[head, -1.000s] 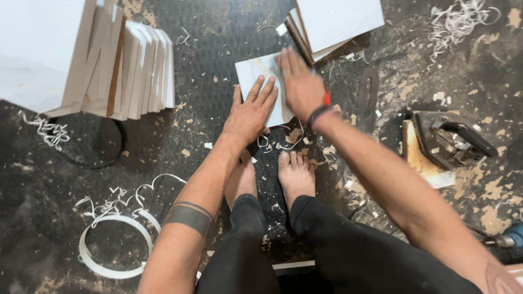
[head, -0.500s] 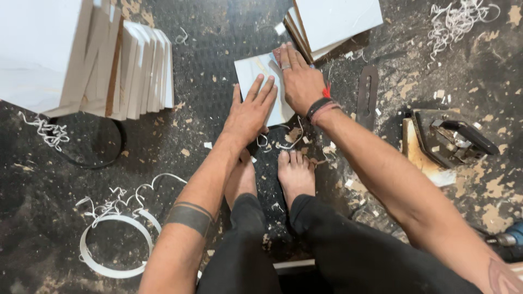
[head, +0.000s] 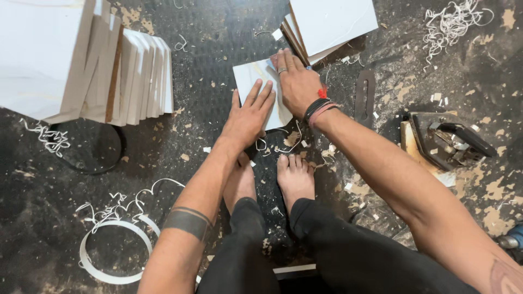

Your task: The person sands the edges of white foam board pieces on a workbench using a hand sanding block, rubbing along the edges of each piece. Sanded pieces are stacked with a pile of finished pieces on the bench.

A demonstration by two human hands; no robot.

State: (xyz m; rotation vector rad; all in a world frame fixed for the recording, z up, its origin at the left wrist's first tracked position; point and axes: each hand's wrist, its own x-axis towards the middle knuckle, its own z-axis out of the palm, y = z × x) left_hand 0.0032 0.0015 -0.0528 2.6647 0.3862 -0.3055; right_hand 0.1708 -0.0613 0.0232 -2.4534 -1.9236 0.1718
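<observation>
A small white square panel [head: 248, 78] lies flat on the dark floor in front of my bare feet. My left hand [head: 249, 115] presses palm-down on its near left part, fingers spread. My right hand [head: 295, 81] lies on its right edge, fingers pointing away from me; something red [head: 322, 92] shows at the wrist, and I cannot tell whether the hand grips a tool. A ring is on one finger and bands are around the wrist.
A row of white-faced boards [head: 128, 76] leans at the upper left. A stack of similar panels [head: 329, 24] lies beyond my right hand. An old clothes iron [head: 447, 141] sits at right, a metal strip [head: 364, 98] beside it. White edge-band coil [head: 111, 253] and curled shavings litter the floor.
My right hand has slid slightly toward me along the panel's right edge. The left hand has stayed pressed on the panel.
</observation>
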